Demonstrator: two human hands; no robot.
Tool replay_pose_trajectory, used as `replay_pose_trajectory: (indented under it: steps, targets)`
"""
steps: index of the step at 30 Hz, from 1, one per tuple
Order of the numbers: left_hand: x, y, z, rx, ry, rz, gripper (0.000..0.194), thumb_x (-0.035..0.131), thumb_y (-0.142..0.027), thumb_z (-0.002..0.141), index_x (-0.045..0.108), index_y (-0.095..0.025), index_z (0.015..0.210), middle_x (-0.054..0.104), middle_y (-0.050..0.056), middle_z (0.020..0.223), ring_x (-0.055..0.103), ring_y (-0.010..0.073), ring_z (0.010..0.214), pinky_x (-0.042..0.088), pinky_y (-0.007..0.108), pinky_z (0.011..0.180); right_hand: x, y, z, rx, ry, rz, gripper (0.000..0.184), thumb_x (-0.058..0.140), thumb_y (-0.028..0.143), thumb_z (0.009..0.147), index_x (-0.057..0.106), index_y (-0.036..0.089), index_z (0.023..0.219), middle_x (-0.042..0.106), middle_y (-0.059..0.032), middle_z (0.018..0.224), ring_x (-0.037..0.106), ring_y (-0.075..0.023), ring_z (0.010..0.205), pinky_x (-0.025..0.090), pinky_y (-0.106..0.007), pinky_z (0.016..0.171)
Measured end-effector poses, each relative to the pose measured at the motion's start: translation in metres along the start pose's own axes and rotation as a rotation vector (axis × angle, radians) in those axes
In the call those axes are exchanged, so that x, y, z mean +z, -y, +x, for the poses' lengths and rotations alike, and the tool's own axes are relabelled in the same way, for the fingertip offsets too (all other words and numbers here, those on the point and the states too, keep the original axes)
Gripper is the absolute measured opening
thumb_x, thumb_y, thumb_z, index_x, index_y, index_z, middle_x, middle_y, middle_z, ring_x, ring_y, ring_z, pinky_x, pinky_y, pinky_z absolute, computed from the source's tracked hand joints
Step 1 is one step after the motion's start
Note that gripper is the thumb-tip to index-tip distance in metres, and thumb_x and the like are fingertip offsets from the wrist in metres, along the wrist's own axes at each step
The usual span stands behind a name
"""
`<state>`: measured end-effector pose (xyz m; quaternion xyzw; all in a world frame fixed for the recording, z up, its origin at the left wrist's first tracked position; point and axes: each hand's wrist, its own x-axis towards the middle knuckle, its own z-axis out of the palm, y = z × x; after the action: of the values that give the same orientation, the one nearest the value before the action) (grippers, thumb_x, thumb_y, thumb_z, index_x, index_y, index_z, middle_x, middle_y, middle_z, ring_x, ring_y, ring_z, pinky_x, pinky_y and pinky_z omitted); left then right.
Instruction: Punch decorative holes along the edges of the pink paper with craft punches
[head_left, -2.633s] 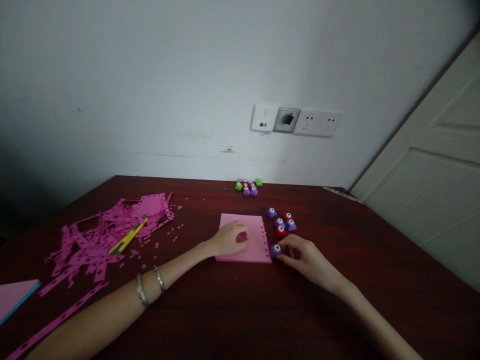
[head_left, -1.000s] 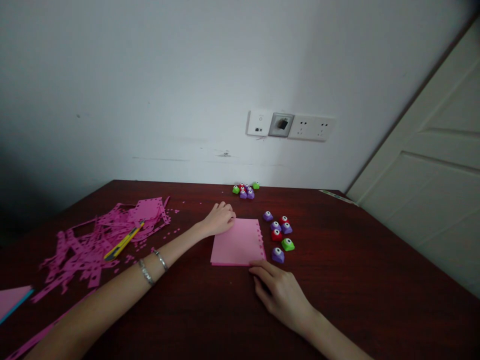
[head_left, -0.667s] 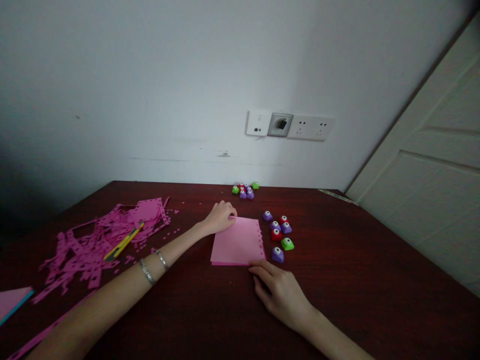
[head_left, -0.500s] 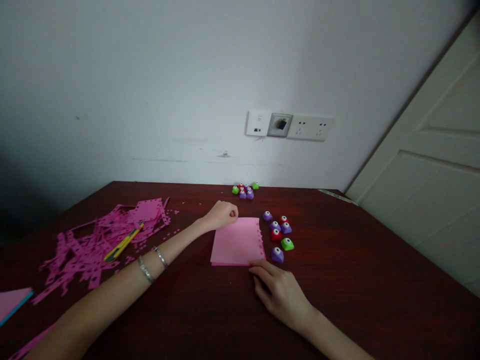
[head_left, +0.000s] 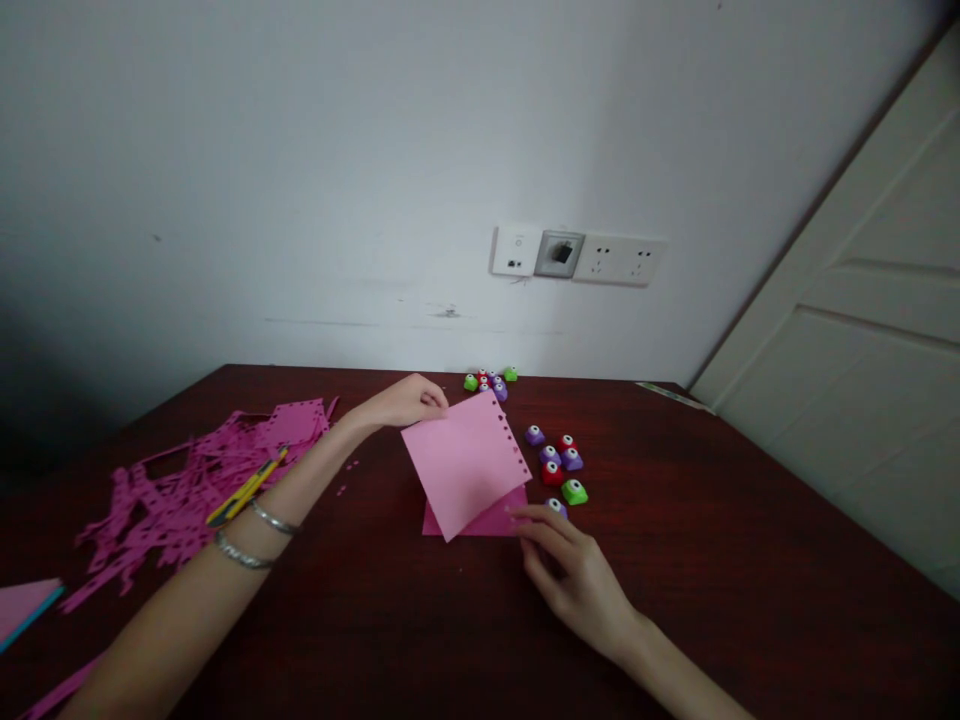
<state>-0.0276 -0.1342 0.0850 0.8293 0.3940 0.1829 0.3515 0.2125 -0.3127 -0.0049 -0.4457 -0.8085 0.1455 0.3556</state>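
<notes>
A pink paper sheet (head_left: 466, 460) with a row of punched holes along its right side hangs turned and tilted above the tabletop. At its upper left edge my left hand (head_left: 411, 402) pinches it closed. Under it lies darker pink paper (head_left: 495, 518), mostly covered by the raised sheet. My right hand (head_left: 574, 572) is open, its fingertips resting at the right lower corner of that lower paper. Just right of the paper sit several small one-eyed hole punches, in purple, red and green, such as the green punch (head_left: 574, 491) and the red punch (head_left: 552, 473).
On the left a heap of pink paper scraps (head_left: 165, 510) spreads out, with a yellow utility knife (head_left: 247, 487) on it. More small punches (head_left: 491, 382) cluster near the wall. A blue-edged pink stack (head_left: 30, 607) lies at the left edge. Sockets (head_left: 619, 258) sit on the wall.
My left hand has lifted the upper pink sheet off the lower paper and moved it up and left, turning it. My right hand has shifted slightly right.
</notes>
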Motion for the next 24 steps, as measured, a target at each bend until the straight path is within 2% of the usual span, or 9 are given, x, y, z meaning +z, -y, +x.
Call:
replay_pose_trajectory:
  steps: [4, 6, 9, 12, 15, 21, 24]
  targets:
    - [-0.004, 0.023, -0.013, -0.16, -0.157, -0.223, 0.019, 0.061, -0.026, 0.063, 0.066, -0.012, 0.076, 0.066, 0.005, 0.075, 0.056, 0.0135, 0.067, 0.039, 0.025, 0.065, -0.017, -0.003, 0.006, 0.019, -0.128, 0.041, 0.021, 0.044, 0.016, 0.084, 0.061, 0.018, 0.097, 0.06, -0.0092, 0.102, 0.058, -0.0187, 0.094, 0.048, -0.031, 0.083]
    - [0.003, 0.035, -0.016, -0.218, -0.216, -0.274, 0.018, 0.062, -0.025, 0.061, 0.067, -0.012, 0.073, 0.066, 0.004, 0.073, 0.055, 0.0134, 0.067, 0.038, 0.025, 0.066, -0.026, -0.007, 0.009, 0.073, -0.181, 0.04, 0.019, 0.046, 0.019, 0.084, 0.061, 0.018, 0.095, 0.061, -0.009, 0.098, 0.059, -0.0192, 0.09, 0.049, -0.032, 0.08]
    - [0.021, 0.048, -0.02, -0.273, -0.293, -0.355, 0.016, 0.063, -0.023, 0.058, 0.067, -0.013, 0.069, 0.064, 0.002, 0.069, 0.053, 0.0132, 0.066, 0.037, 0.025, 0.064, -0.031, -0.014, 0.01, 0.229, -0.206, 0.043, 0.02, 0.049, 0.028, 0.084, 0.063, 0.017, 0.093, 0.064, -0.0082, 0.088, 0.06, -0.0177, 0.073, 0.05, -0.029, 0.064]
    - [0.041, 0.052, -0.024, -0.307, -0.347, -0.462, 0.016, 0.064, -0.025, 0.058, 0.066, -0.013, 0.068, 0.063, 0.002, 0.067, 0.052, 0.0132, 0.064, 0.036, 0.025, 0.062, -0.027, -0.013, 0.01, 0.455, -0.123, 0.157, 0.031, 0.049, 0.038, 0.083, 0.062, 0.015, 0.097, 0.062, -0.0042, 0.066, 0.053, -0.0123, 0.046, 0.045, -0.023, 0.041]
    - [0.057, 0.048, -0.031, -0.322, -0.358, -0.532, 0.018, 0.063, -0.027, 0.06, 0.066, -0.014, 0.072, 0.063, 0.003, 0.07, 0.053, 0.014, 0.065, 0.036, 0.025, 0.061, -0.019, -0.005, 0.011, 0.632, 0.008, 0.361, 0.04, 0.047, 0.047, 0.081, 0.059, 0.014, 0.101, 0.062, -0.0022, 0.064, 0.047, -0.0086, 0.034, 0.036, -0.018, 0.027]
    - [0.073, 0.038, -0.043, -0.34, -0.4, -0.609, 0.02, 0.062, -0.029, 0.062, 0.065, -0.014, 0.075, 0.062, 0.003, 0.072, 0.052, 0.0138, 0.066, 0.036, 0.025, 0.059, -0.008, 0.004, 0.016, 0.782, 0.166, 0.625, 0.046, 0.049, 0.058, 0.075, 0.055, 0.012, 0.071, 0.058, 0.0002, 0.051, 0.046, -0.0059, 0.029, 0.032, -0.014, 0.023]
    - [0.079, 0.032, -0.046, -0.33, -0.427, -0.621, 0.022, 0.062, -0.031, 0.063, 0.065, -0.014, 0.076, 0.063, 0.004, 0.073, 0.053, 0.0145, 0.067, 0.037, 0.025, 0.061, 0.0, 0.005, 0.015, 0.806, 0.176, 0.739, 0.05, 0.05, 0.061, 0.072, 0.052, 0.012, 0.067, 0.062, -0.003, 0.058, 0.047, -0.0056, 0.029, 0.033, -0.014, 0.023]
